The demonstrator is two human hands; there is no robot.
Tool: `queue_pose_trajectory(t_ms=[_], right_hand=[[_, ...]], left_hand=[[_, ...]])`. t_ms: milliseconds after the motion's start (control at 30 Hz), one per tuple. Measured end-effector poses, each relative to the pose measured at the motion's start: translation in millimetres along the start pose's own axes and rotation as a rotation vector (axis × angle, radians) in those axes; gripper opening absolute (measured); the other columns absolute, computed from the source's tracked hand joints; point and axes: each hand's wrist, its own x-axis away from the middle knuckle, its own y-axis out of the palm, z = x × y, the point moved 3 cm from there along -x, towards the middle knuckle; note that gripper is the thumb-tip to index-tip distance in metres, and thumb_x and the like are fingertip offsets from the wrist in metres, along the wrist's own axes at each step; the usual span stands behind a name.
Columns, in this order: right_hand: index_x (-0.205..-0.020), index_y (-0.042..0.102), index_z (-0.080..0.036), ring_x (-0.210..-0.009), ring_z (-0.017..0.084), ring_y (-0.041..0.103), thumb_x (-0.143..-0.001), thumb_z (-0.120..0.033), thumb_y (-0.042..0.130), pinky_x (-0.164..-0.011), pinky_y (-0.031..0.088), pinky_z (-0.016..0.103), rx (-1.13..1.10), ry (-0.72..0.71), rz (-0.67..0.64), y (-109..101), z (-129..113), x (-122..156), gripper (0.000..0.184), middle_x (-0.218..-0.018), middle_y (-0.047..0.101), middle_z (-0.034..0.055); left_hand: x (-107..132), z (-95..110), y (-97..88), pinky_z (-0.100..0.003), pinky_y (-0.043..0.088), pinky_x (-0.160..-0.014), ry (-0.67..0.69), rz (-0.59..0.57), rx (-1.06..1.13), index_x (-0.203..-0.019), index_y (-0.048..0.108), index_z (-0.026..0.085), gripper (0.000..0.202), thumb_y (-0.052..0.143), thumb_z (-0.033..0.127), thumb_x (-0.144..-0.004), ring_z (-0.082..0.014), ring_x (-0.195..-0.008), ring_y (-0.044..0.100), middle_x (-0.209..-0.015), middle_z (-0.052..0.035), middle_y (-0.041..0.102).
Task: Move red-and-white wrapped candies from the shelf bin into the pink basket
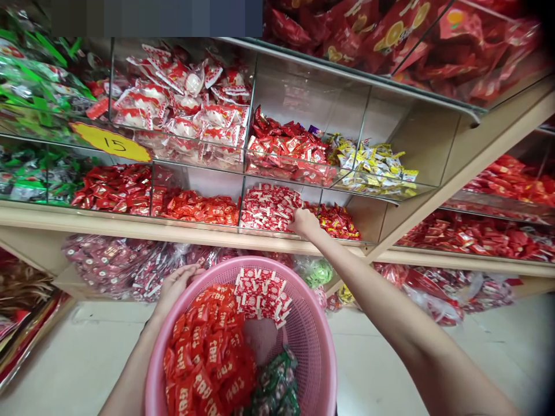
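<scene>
A pink plastic basket (309,323) is held up in front of me. My left hand (176,286) grips its far left side, fingers on the outside below the rim. Inside lie orange-red wrapped candies (208,352) on the left, red-and-white wrapped candies (262,294) at the far side, and dark green wrapped candies (277,384) at the near right. My right hand (306,223) reaches into the lower shelf at the right edge of a heap of red-and-white candies (269,208). Its fingers are curled closed, and what they hold is hidden.
Clear dividers (241,202) split the shelves into bins of wrapped sweets. Red candies with yellow (340,222) lie right of my right hand. A yellow tag (111,143) reads 15. Bagged stock (117,263) sits under the wooden shelf edge (182,229), above the tiled floor (104,335).
</scene>
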Motion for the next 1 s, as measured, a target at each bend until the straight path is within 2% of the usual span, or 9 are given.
queue_pose_trajectory(t_ms=[300, 433, 533, 600, 667, 800, 900, 1000], right_hand=[[-0.104, 0.059, -0.011, -0.096, 0.026, 0.059, -0.075, -0.024, 0.057, -0.075, 0.046, 0.03, 0.013, -0.022, 0.013, 4, -3, 4, 0.032, -0.105, 0.059, 0.0177], [-0.103, 0.058, -0.013, -0.093, 0.025, 0.059, -0.076, -0.023, 0.054, -0.071, 0.044, 0.029, -0.001, -0.043, 0.066, -8, -1, 12, 0.029, -0.101, 0.061, 0.0156], [-0.098, 0.056, -0.015, -0.085, 0.021, 0.06, -0.078, -0.027, 0.054, -0.067, 0.041, 0.026, -0.057, -0.138, 0.125, -19, -3, 29, 0.024, -0.092, 0.063, 0.0108], [-0.098, 0.054, -0.017, -0.079, 0.017, 0.058, -0.08, -0.029, 0.053, -0.065, 0.039, 0.024, -0.141, -0.293, 0.138, -20, -9, 48, 0.022, -0.086, 0.063, 0.0061], [-0.097, 0.052, -0.018, -0.072, 0.014, 0.056, -0.081, -0.028, 0.052, -0.061, 0.037, 0.022, -0.223, -0.485, 0.095, -10, -18, 69, 0.019, -0.081, 0.062, 0.0023], [-0.091, 0.053, -0.016, -0.073, 0.013, 0.055, -0.079, -0.024, 0.056, -0.06, 0.037, 0.022, -0.184, -0.748, -0.065, 35, -36, 105, 0.015, -0.08, 0.06, 0.0027], [-0.091, 0.054, -0.015, -0.084, 0.017, 0.057, -0.08, -0.021, 0.056, -0.069, 0.041, 0.026, -0.026, -0.833, -0.11, 64, -47, 120, 0.012, -0.086, 0.062, 0.0067], [-0.096, 0.054, -0.014, -0.088, 0.02, 0.058, -0.083, -0.017, 0.052, -0.073, 0.043, 0.028, 0.1, -0.852, -0.115, 79, -55, 126, 0.014, -0.091, 0.063, 0.0095]], left_hand=[[1, 1, -0.2, -0.033, 0.051, -0.081, 0.011, 0.011, -0.02, -0.086, 0.067, 0.014, 0.036, 0.069, 0.039, -0.061, -0.0228, -0.084, 0.068, -0.08, -0.0086, 0.074], [0, 0, -1.5, -0.033, 0.051, -0.079, 0.026, 0.006, -0.034, -0.085, 0.067, 0.015, 0.037, 0.069, 0.042, -0.06, -0.0234, -0.084, 0.068, -0.081, -0.0095, 0.074], [0, 0, -1.7, -0.034, 0.052, -0.079, 0.033, 0.011, -0.058, -0.085, 0.067, 0.014, 0.038, 0.069, 0.043, -0.06, -0.0244, -0.084, 0.068, -0.082, -0.0108, 0.074], [2, 1, -0.6, -0.034, 0.051, -0.08, 0.03, 0.014, -0.058, -0.085, 0.067, 0.015, 0.038, 0.069, 0.043, -0.06, -0.0242, -0.084, 0.068, -0.082, -0.0103, 0.074], [4, 3, 1.0, -0.034, 0.051, -0.081, 0.027, 0.015, -0.049, -0.086, 0.067, 0.015, 0.037, 0.068, 0.042, -0.061, -0.0233, -0.083, 0.068, -0.081, -0.0093, 0.074], [7, 6, 3.1, -0.031, 0.05, -0.081, 0.016, 0.009, -0.007, -0.085, 0.067, 0.015, 0.036, 0.07, 0.04, -0.06, -0.0208, -0.08, 0.068, -0.078, -0.0075, 0.074], [7, 5, 2.1, -0.031, 0.05, -0.08, 0.018, 0.002, 0.022, -0.085, 0.067, 0.015, 0.038, 0.071, 0.041, -0.058, -0.0205, -0.078, 0.068, -0.078, -0.0076, 0.074], [6, 3, 0.9, -0.032, 0.051, -0.079, 0.02, -0.005, 0.028, -0.085, 0.067, 0.015, 0.039, 0.07, 0.043, -0.058, -0.0213, -0.078, 0.068, -0.079, -0.008, 0.074]])
